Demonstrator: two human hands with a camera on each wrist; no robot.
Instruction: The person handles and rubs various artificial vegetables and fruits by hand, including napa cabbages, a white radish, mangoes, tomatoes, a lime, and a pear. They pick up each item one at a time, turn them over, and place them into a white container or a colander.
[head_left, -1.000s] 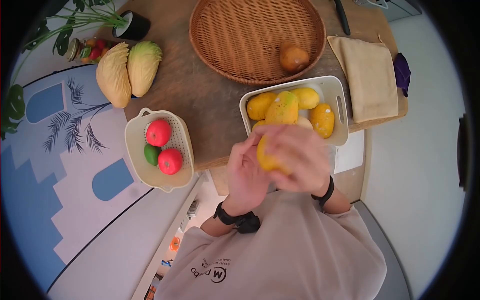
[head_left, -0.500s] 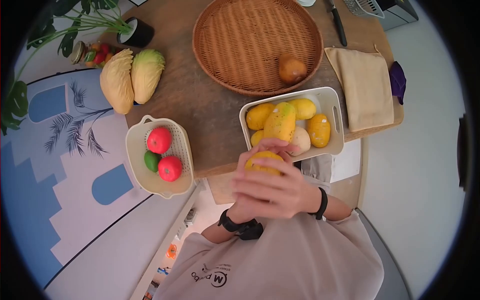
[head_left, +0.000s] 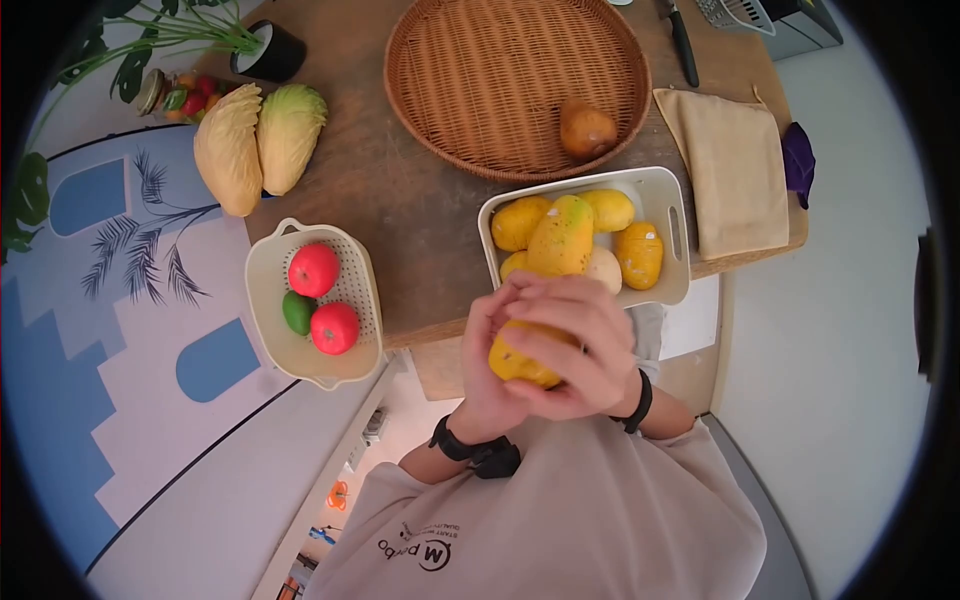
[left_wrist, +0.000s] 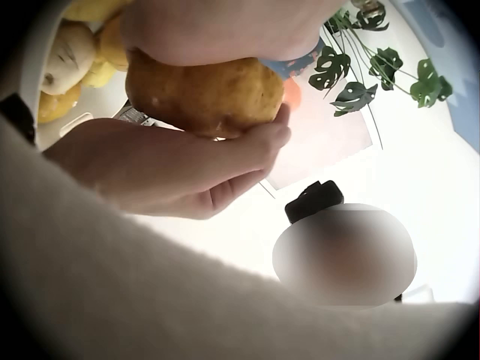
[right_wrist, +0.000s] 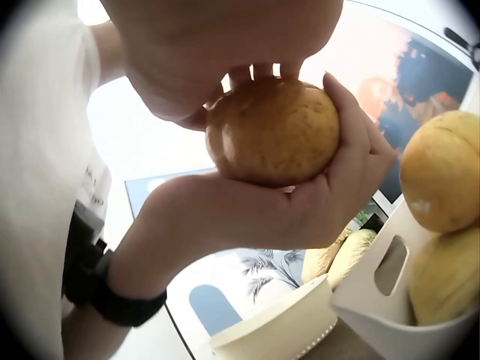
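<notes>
In the head view both hands hold a lumpy yellow fruit (head_left: pixel 515 368) with small brown specks, in front of the person's chest. The left hand (head_left: pixel 483 390) cups it from the left and below. Over its top and right side curl the fingers of the right hand (head_left: pixel 595 350), which hide part of it. From the right wrist, the fruit (right_wrist: pixel 274 135) shows its rounded, speckled end above the left palm. Just beyond the hands stands a white bin (head_left: pixel 655 186) of yellow fruits, with a green-tinged papaya-like fruit (head_left: pixel 562 235) on top.
A cream colander (head_left: pixel 268 345) with two red fruits and a green one stands at the table's left edge. A wicker tray (head_left: pixel 500 85) with a brown fruit (head_left: pixel 587 130) lies behind the bin. Near the right edge are a beige cloth bag (head_left: pixel 735 175) and a knife (head_left: pixel 683 50).
The hands came down and back from the bin's front edge toward the chest, still holding the fruit. The right hand's fingers have shifted over it, and a different side of the fruit shows.
</notes>
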